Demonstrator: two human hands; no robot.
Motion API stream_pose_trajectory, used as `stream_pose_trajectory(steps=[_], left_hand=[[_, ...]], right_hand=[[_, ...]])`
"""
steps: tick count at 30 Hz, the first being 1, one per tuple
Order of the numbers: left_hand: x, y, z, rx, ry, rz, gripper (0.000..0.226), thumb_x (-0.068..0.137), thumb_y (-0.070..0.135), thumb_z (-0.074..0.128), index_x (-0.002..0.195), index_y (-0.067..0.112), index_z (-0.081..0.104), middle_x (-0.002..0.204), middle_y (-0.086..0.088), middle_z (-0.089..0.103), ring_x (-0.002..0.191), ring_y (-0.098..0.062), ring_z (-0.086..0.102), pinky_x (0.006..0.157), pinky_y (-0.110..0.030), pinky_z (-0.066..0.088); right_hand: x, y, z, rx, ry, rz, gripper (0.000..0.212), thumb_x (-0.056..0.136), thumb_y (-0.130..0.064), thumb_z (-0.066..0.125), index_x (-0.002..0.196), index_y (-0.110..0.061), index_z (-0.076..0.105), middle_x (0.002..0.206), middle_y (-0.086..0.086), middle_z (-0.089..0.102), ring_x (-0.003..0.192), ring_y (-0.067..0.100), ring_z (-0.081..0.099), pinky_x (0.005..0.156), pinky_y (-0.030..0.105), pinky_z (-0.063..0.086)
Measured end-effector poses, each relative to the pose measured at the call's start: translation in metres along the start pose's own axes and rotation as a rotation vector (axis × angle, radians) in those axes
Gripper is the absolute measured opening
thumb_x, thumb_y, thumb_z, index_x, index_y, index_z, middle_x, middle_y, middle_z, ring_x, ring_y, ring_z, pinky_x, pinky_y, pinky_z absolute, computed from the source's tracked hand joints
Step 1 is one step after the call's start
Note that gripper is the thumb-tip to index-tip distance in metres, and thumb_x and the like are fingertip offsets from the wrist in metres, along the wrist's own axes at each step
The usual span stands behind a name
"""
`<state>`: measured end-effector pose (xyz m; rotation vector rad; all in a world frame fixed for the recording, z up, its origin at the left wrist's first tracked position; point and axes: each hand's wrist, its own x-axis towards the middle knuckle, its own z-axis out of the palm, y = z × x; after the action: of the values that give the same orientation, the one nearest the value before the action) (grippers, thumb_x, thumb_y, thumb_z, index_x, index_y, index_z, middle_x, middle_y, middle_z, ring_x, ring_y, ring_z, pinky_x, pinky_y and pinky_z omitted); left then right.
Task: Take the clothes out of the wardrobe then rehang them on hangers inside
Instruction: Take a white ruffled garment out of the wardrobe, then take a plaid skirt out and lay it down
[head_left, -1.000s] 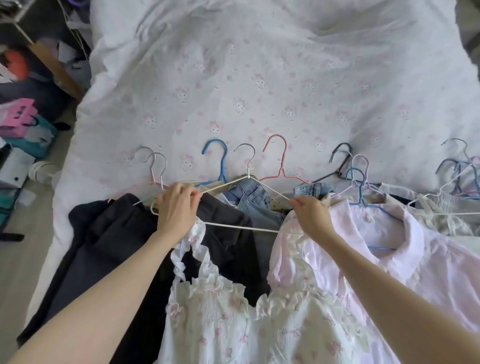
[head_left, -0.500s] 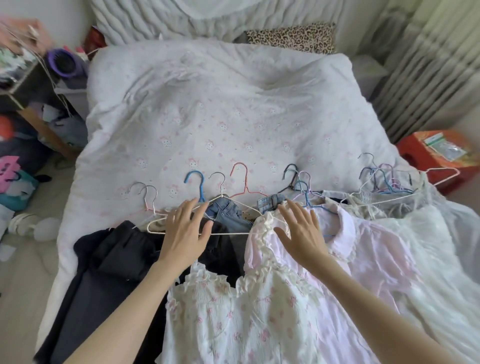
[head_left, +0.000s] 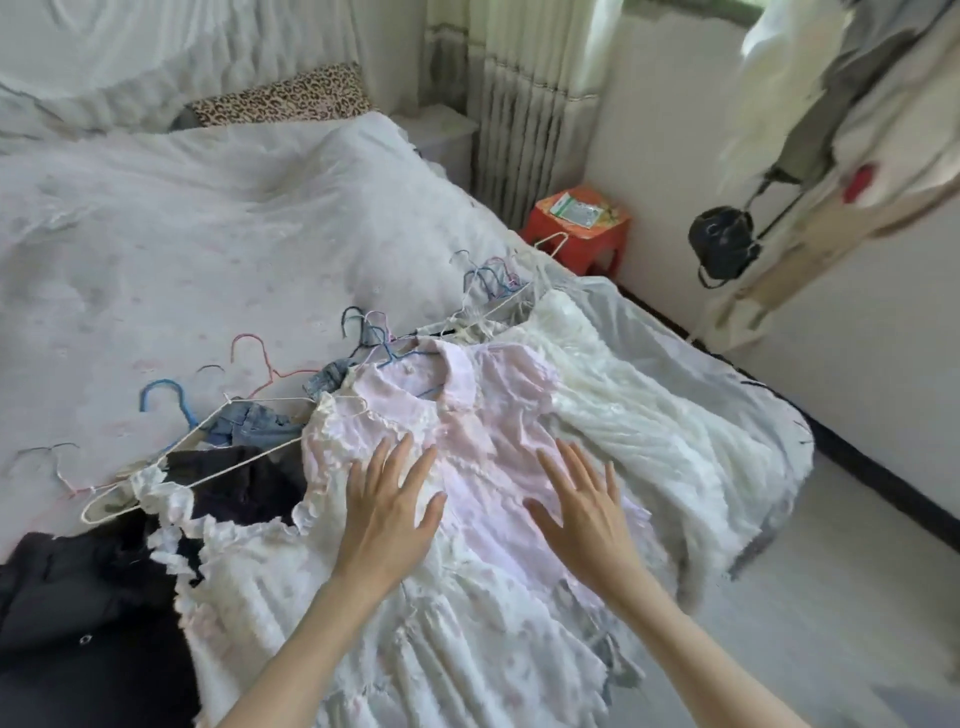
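- Half a second ago both hands lay near the top of the frilly white dress (head_left: 322, 618), by the white hanger (head_left: 171, 467); a second ago they gripped that hanger's wire. Now both have let go and moved to the right.
- The left hand (head_left: 387, 514) hovers over or rests on the seam between the frilly dress and the pink shirt (head_left: 467, 415), fingers (head_left: 395, 457) straight and spread wide, holding nothing.
- The right hand (head_left: 582, 509) lies flat above the pink shirt's lower part, fingers likewise wide and empty. Whether either palm actually touches cloth cannot be told.
- The view has swung right: a red stool (head_left: 576, 234) and clothes hanging at the upper right (head_left: 852, 104) have come into view.
- The frilly dress lies on the bed (head_left: 208, 249) with one strap looped on the white hanger; the other strap's fit is not clear.
- Beside it lie the pink shirt on a blue hanger (head_left: 402, 351), a white pleated garment (head_left: 639, 415), dark clothes (head_left: 78, 623) and jeans (head_left: 249, 421), with spare hangers (head_left: 260, 358) scattered above.
- My reading: the dress is judged done, and the hands are turning to the next garment or to carrying things back.
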<state>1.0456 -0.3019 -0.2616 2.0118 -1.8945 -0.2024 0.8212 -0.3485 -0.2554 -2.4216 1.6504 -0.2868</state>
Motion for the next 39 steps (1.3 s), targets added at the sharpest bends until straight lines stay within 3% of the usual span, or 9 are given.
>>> stream_pose_trajectory(steps=[4, 9, 12, 16, 20, 22, 32, 34, 39], left_hand=[[-0.006, 0.088, 0.025, -0.081, -0.033, 0.066, 0.060, 0.084, 0.048, 0.030, 0.133, 0.019, 0.050, 0.143, -0.010, 0.041, 0.134, -0.020, 0.016, 0.107, -0.055, 0.021], [-0.017, 0.222, 0.065, -0.022, -0.209, 0.381, 0.054, 0.084, 0.046, 0.035, 0.127, 0.020, 0.054, 0.134, -0.011, 0.051, 0.128, -0.030, 0.038, 0.097, -0.060, 0.034], [-0.029, 0.292, 0.083, -0.050, -0.204, 0.523, 0.051, 0.084, 0.045, 0.037, 0.128, 0.023, 0.048, 0.134, -0.011, 0.051, 0.128, -0.027, 0.029, 0.097, -0.060, 0.033], [-0.050, 0.374, 0.111, -0.123, -0.246, 0.653, 0.051, 0.084, 0.046, 0.036, 0.129, 0.024, 0.048, 0.137, -0.010, 0.049, 0.130, -0.026, 0.026, 0.099, -0.061, 0.030], [-0.066, 0.461, 0.132, -0.177, -0.310, 0.782, 0.056, 0.084, 0.048, 0.035, 0.128, 0.021, 0.053, 0.136, -0.012, 0.049, 0.130, -0.029, 0.029, 0.100, -0.063, 0.029], [-0.072, 0.506, 0.137, -0.209, -0.311, 0.865, 0.057, 0.084, 0.049, 0.034, 0.129, 0.019, 0.053, 0.137, -0.012, 0.048, 0.131, -0.031, 0.031, 0.101, -0.061, 0.026], [-0.137, 0.678, 0.190, -0.212, -0.519, 1.316, 0.052, 0.087, 0.045, 0.033, 0.130, 0.022, 0.051, 0.134, -0.012, 0.051, 0.129, -0.033, 0.036, 0.098, -0.058, 0.034], [-0.149, 0.711, 0.201, -0.211, -0.549, 1.399, 0.056, 0.087, 0.046, 0.029, 0.133, 0.021, 0.048, 0.138, -0.010, 0.048, 0.131, -0.034, 0.038, 0.101, -0.056, 0.031], [-0.180, 0.807, 0.213, -0.324, -0.629, 1.540, 0.070, 0.083, 0.054, 0.012, 0.143, 0.024, 0.032, 0.150, -0.005, 0.030, 0.142, -0.027, 0.017, 0.113, -0.047, 0.012]], right_hand=[[-0.076, 0.062, -0.034, 0.016, 0.119, 0.230, 0.059, 0.087, -0.054, 0.033, 0.133, -0.020, 0.048, 0.137, 0.008, 0.050, 0.127, 0.030, 0.047, 0.100, 0.056, 0.032], [-0.177, 0.160, -0.083, -0.002, 0.221, 0.518, 0.058, 0.084, -0.049, 0.037, 0.126, -0.014, 0.056, 0.131, 0.014, 0.055, 0.121, 0.034, 0.052, 0.093, 0.063, 0.036], [-0.235, 0.208, -0.105, -0.004, 0.269, 0.653, 0.059, 0.084, -0.050, 0.036, 0.127, -0.013, 0.056, 0.132, 0.015, 0.054, 0.122, 0.035, 0.050, 0.094, 0.063, 0.036], [-0.306, 0.256, -0.122, -0.001, 0.331, 0.813, 0.063, 0.083, -0.051, 0.034, 0.131, -0.014, 0.053, 0.136, 0.014, 0.051, 0.127, 0.033, 0.046, 0.101, 0.060, 0.029], [-0.376, 0.294, -0.142, 0.047, 0.406, 0.996, 0.079, 0.078, -0.062, 0.017, 0.142, -0.021, 0.035, 0.151, 0.005, 0.029, 0.142, 0.022, 0.020, 0.114, 0.047, 0.002], [-0.407, 0.310, -0.155, 0.033, 0.443, 1.063, 0.083, 0.075, -0.065, 0.012, 0.145, -0.024, 0.029, 0.154, 0.003, 0.023, 0.144, 0.019, 0.013, 0.114, 0.045, -0.003], [-0.528, 0.367, -0.188, -0.005, 0.594, 1.517, 0.062, 0.092, -0.052, 0.033, 0.146, -0.025, 0.023, 0.155, -0.001, 0.018, 0.144, 0.016, 0.010, 0.115, 0.042, -0.001], [-0.551, 0.378, -0.191, -0.028, 0.579, 1.615, 0.059, 0.096, -0.048, 0.037, 0.147, -0.026, 0.018, 0.156, -0.002, 0.014, 0.144, 0.015, 0.005, 0.115, 0.041, -0.002], [-0.598, 0.410, -0.227, -0.108, 0.649, 1.773, 0.059, 0.096, -0.048, 0.034, 0.148, -0.024, 0.018, 0.156, 0.000, 0.014, 0.144, 0.017, 0.005, 0.115, 0.043, -0.001]])
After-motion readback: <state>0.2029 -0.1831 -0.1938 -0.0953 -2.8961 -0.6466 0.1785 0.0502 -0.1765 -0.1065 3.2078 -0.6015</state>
